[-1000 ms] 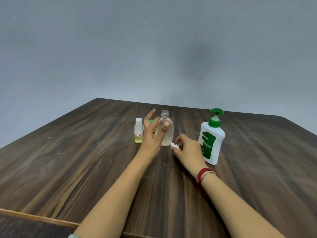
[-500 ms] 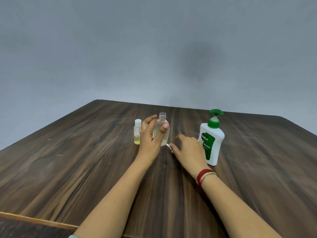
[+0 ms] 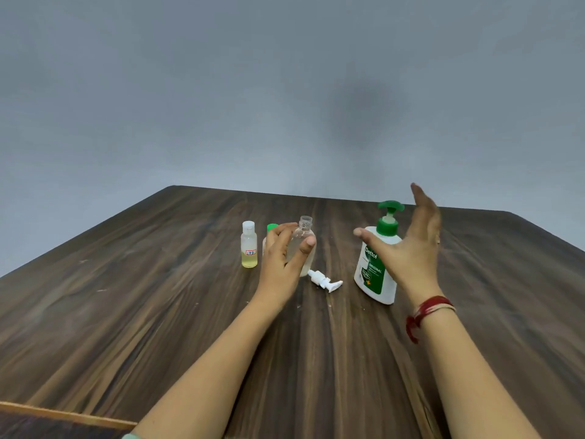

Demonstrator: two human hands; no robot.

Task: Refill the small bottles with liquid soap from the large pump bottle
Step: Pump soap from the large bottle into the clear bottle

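Note:
A clear uncapped small bottle stands upright mid-table, and my left hand grips it with fingers and thumb curled round its body. Its white spray cap lies on the table just right of it. The large white pump bottle with a green pump head stands to the right. My right hand hovers open beside and partly in front of it, fingers spread, touching nothing. A small bottle with yellow liquid and a white cap stands to the left. A green-capped bottle is mostly hidden behind my left hand.
The dark wooden table stretches wide around the bottles, with its near-left edge low in view. A plain grey wall rises behind the far edge.
My right hand has let the white spray cap go onto the table and risen, open, beside the pump bottle. My left hand keeps holding the clear bottle.

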